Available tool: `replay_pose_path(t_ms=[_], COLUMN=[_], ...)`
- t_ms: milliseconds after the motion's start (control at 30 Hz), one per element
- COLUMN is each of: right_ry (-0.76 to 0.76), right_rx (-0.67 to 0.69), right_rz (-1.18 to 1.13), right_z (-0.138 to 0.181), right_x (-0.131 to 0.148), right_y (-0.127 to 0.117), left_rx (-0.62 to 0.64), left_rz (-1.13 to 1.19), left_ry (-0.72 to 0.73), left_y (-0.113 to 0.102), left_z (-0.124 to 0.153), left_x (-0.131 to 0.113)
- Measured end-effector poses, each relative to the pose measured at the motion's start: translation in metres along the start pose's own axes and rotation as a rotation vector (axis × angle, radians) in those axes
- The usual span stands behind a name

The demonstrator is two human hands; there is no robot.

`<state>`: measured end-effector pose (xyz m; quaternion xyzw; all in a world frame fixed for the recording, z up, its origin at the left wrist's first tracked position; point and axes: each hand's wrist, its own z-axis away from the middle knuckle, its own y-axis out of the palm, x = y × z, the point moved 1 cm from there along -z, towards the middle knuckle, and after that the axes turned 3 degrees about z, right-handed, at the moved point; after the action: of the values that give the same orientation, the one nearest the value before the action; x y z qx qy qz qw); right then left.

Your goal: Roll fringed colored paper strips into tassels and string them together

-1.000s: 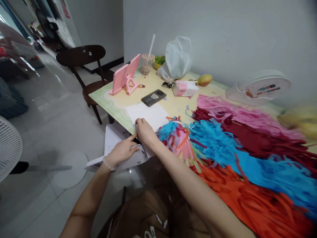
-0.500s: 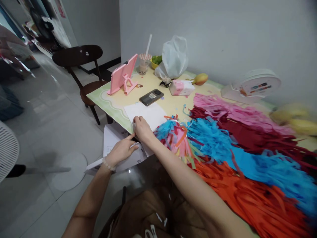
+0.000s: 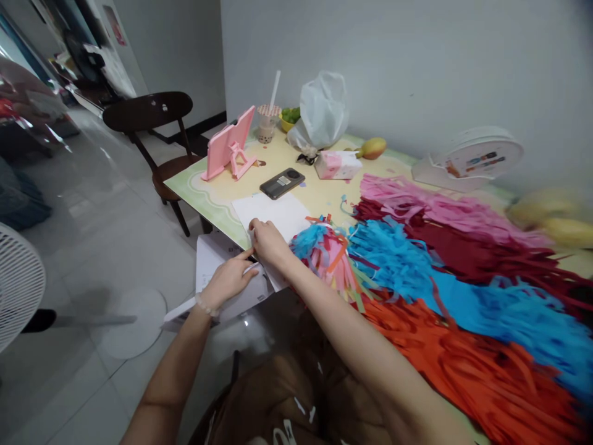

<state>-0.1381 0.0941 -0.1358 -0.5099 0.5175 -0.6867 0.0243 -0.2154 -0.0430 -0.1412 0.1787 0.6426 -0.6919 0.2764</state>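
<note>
A white sheet of paper [image 3: 278, 213] lies at the near left edge of the yellow table [image 3: 319, 191]. My right hand [image 3: 269, 242] rests on the sheet's near corner, fingers curled and pinching its edge. My left hand [image 3: 228, 281] is just below the table edge, index finger pointing up at that same corner, the other fingers curled around a thin white object I cannot name. Beside my right wrist lies a small bundle of mixed coloured paper strips [image 3: 331, 256].
Piles of fringed paper cover the right half: pink [image 3: 430, 207], dark red [image 3: 491, 256], blue [image 3: 463, 290], orange [image 3: 477, 371]. Farther back lie a phone [image 3: 281, 183], pink tablet stand [image 3: 228, 147], drink cup [image 3: 267, 123], plastic bag [image 3: 322, 111], tissue pack [image 3: 337, 165]. A chair [image 3: 160, 133] and fan [image 3: 18, 281] stand left.
Both hands stay at the paper's corner. Only the view has shifted slightly.
</note>
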Motion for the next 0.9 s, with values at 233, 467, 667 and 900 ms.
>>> replay_pose_path(t_ms=[233,467,667,900], right_ry=[0.192,0.126,0.022,0.029], right_rx=[-0.131,-0.215,-0.21,-0.375], right_rz=[-0.508,-0.935,-1.065,-0.912], right_z=[0.007,0.08,0.158,0.177], right_x=[-0.008,0.024,0.064,0.059], right_y=[-0.016,-0.045,-0.042,-0.054], left_rx=[-0.081,-0.649,-0.867,-0.859], left_rz=[0.028,0.391,0.7,0.703], left_ry=[0.002,-0.335,-0.337,-0.17], left_y=[-0.003,-0.038,-0.02,0.003], left_z=[0.017,0.104,0.101,0.087], left_x=[-0.005,0.015,-0.048,-0.09])
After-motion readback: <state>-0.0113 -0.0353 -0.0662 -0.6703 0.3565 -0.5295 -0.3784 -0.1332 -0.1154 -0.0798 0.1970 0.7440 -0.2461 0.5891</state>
